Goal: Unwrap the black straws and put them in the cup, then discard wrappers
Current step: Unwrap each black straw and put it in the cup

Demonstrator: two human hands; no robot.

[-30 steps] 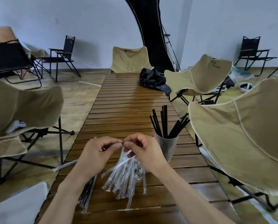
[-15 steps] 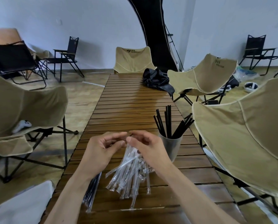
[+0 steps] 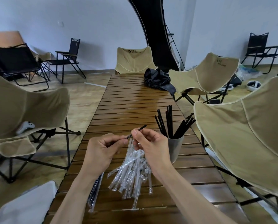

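My right hand pinches a black straw whose bare end sticks up and to the right. My left hand grips the clear wrapper at the straw's lower end. Both hands hover above a pile of empty clear wrappers on the wooden slat table. A grey cup holding several black straws stands just right of my right hand. A few wrapped black straws lie on the table under my left forearm.
Beige folding chairs stand close on both sides of the table and one at its far end. A black cloth bundle lies at the table's far right. A white controller rests on the left chair.
My hands have pulled apart. The black straw now sticks out of its wrapper between my right fingers, where before both hands pinched the wrapper's end together.
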